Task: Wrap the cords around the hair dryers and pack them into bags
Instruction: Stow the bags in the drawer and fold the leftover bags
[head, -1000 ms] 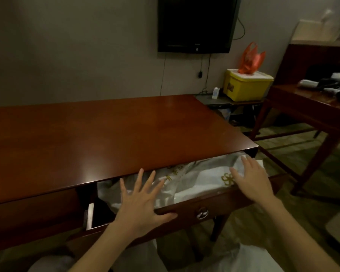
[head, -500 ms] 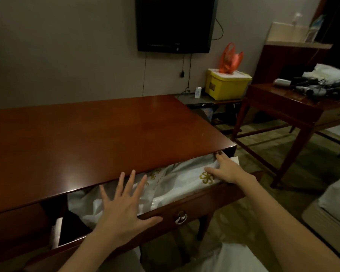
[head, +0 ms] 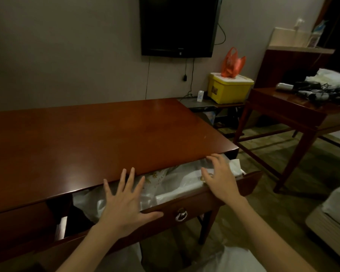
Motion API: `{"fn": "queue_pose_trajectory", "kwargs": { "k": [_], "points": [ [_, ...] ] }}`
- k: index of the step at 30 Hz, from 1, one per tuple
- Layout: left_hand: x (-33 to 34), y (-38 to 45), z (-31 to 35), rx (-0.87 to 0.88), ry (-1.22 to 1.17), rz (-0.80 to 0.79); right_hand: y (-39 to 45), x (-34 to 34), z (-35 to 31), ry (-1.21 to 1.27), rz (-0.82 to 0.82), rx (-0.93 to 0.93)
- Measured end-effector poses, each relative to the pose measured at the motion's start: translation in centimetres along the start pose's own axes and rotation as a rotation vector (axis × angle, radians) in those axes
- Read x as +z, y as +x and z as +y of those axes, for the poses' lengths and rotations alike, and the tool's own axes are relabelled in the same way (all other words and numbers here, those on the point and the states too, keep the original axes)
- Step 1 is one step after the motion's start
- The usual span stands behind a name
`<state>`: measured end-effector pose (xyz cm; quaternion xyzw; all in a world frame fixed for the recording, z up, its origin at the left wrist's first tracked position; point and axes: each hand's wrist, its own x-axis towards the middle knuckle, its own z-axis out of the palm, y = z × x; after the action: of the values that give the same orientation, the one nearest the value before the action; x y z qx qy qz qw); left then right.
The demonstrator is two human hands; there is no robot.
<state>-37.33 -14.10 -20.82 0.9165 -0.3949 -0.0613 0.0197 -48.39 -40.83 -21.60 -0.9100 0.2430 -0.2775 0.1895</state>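
White bags [head: 177, 181] with gold print lie bunched in the open drawer [head: 202, 208] of the wooden desk [head: 106, 138]. My left hand [head: 124, 203] is spread flat with straight fingers over the bags, its thumb on the drawer front. My right hand [head: 220, 177] hovers over the bags at the drawer's right end, fingers loosely bent, holding nothing. Several hair dryers [head: 310, 93] with tangled cords lie on a second wooden table [head: 283, 108] at the right.
A wall television [head: 179, 26] hangs above the desk. A yellow bin [head: 229, 91] with an orange plastic bag [head: 232, 63] stands on a low shelf between the tables. A white cloth [head: 334, 77] lies behind the dryers. A bed corner [head: 334, 213] shows at the right edge.
My right hand has lifted off the bag's gold print and its fingers have bent over the drawer's right end. My left hand stays spread on the bags. The camera view shifted slightly.
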Motion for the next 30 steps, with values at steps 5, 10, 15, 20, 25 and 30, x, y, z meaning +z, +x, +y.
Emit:
{"fn": "queue_pose_trajectory", "kwargs": {
  "k": [5, 10, 15, 20, 25, 30],
  "points": [
    [-0.1, 0.4, -0.2, -0.014, -0.008, 0.076, 0.8, -0.1, 1.2, -0.060, 0.129, 0.035],
    [-0.6, 1.9, -1.3, -0.031, 0.066, 0.130, 1.3, 2.0, -2.6, -0.046, 0.002, -0.166],
    [-1.0, 3.3, -2.4, 0.004, 0.034, 0.221, 1.5, 4.4, -6.6, -0.136, -0.347, -0.573],
    [-1.5, 3.8, -2.2, 0.018, -0.039, 0.298, 3.5, 4.3, -5.3, -0.108, -0.381, -0.665],
    [-1.7, 4.6, -2.4, -0.009, -0.016, 0.362, 3.7, 6.4, -6.0, -0.040, -0.210, -0.590],
    [-1.4, 5.1, -2.4, -0.013, -0.064, 0.330, 2.9, 7.7, -6.5, 0.002, -0.115, -0.478]
  ]
}}
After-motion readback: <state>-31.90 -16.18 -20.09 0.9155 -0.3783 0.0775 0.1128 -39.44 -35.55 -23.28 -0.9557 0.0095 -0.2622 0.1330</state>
